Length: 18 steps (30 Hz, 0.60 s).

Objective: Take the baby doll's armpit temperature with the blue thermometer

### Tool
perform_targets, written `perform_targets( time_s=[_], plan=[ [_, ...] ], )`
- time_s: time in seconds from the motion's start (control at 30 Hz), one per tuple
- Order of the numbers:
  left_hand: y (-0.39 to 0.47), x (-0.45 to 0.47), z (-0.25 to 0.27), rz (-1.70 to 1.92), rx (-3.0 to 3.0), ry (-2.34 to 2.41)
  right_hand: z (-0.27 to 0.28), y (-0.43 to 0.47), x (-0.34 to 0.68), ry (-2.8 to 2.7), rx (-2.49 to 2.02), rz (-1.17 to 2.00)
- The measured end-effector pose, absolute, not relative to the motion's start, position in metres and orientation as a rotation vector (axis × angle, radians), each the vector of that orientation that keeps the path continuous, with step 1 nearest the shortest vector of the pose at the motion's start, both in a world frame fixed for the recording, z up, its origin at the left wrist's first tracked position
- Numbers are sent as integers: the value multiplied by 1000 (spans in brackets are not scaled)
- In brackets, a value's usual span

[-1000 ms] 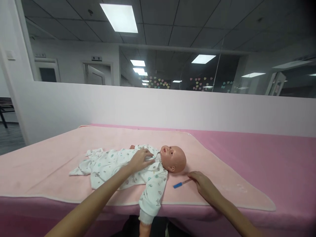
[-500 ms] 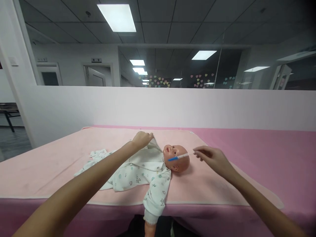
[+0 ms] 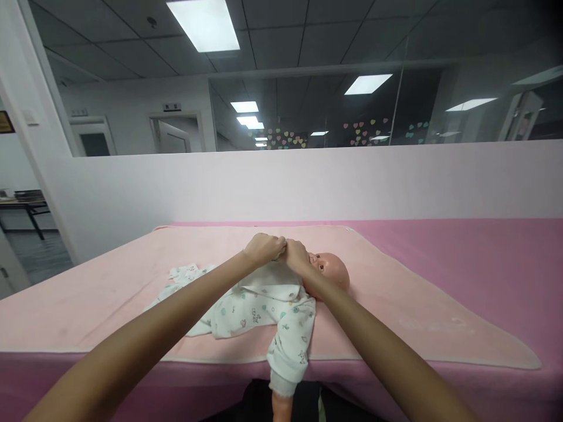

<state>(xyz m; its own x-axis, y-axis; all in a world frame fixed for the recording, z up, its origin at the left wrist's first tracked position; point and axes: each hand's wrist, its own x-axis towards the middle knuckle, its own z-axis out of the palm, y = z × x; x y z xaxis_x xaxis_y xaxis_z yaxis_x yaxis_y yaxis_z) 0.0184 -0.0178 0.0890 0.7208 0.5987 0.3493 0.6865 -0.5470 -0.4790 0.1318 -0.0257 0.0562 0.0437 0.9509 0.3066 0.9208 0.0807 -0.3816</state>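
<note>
Head view: doll [image 3: 335,271] on its back, your left hand [image 3: 264,249] and right hand [image 3: 298,255] together over its chest

Your doll lies face up on the peach blanket [image 3: 109,302], head toward the right of the view, legs toward the left. It wears a white suit [image 3: 246,313] printed with small motifs. The near sleeve reaches over the front edge of the pink surface [image 3: 492,264], and the doll's own bare limb shows below the cuff.

Your left fingers are curled closed at the top of the suit's front, and the fabric stands raised up to them, so you have hold of its edge. Your right hand is bent over just beside the left, the two seeming to touch. The back of that hand hides its fingers, so you cannot tell from here how far open they are or whether they hold anything. Your right forearm crosses in front of the doll's neck and covers the lower part of its head; your left forearm crosses in front of the suit's middle.

Behind the blanket, a strip of the pink surface runs along a white wall [image 3: 352,181]. Above the wall is glass with small paper hearts [image 3: 287,139]. A lit ceiling panel [image 3: 204,26] glows at the upper left, and a desk [image 3: 21,204] stands beyond the opening at the far left.
</note>
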Motion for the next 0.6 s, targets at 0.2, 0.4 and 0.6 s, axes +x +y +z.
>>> perform_targets(
  time_s=[0.2, 0.4, 0.6],
  plan=[
    [-18, -12, 78, -256, -2229, -1027, 55, -19, 134, -1964, -1799, 56],
    [-26, -49, 117, 25, -2284, -1399, 59, -32, 150, -2089, -1646, 20],
    [-31, -36, 146, 702, -3016, -1616, 47, -51, 193, -2084, -1475, 93]
  ],
)
